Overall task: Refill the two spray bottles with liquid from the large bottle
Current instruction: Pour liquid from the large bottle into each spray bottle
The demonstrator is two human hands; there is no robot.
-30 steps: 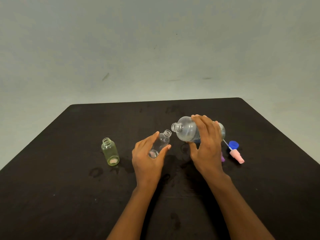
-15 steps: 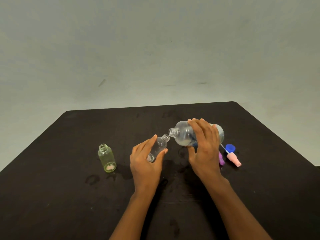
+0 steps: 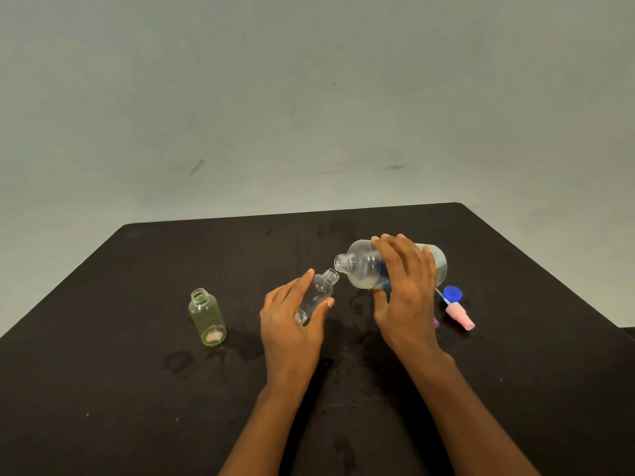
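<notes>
Head cam view: left hand (image 3: pixel 292 324) grips the small clear spray bottle (image 3: pixel 318 293), tilted with its open neck toward the large bottle (image 3: pixel 364 269). The right hand (image 3: pixel 405 297) holds that one tipped nearly sideways above the black table (image 3: pixel 103 389). The mouths are close but not lined up, and I can't see a stream. Looks like the first pour is about to start, so next up is mouth over neck, then a slow tip. Green spray bottle (image 3: pixel 207 317) stands uncapped off to the left.

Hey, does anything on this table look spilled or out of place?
Yes: wet ring-shaped marks darken the table beside the green bottle and beneath the large bottle, which looks like spilled liquid.
</notes>
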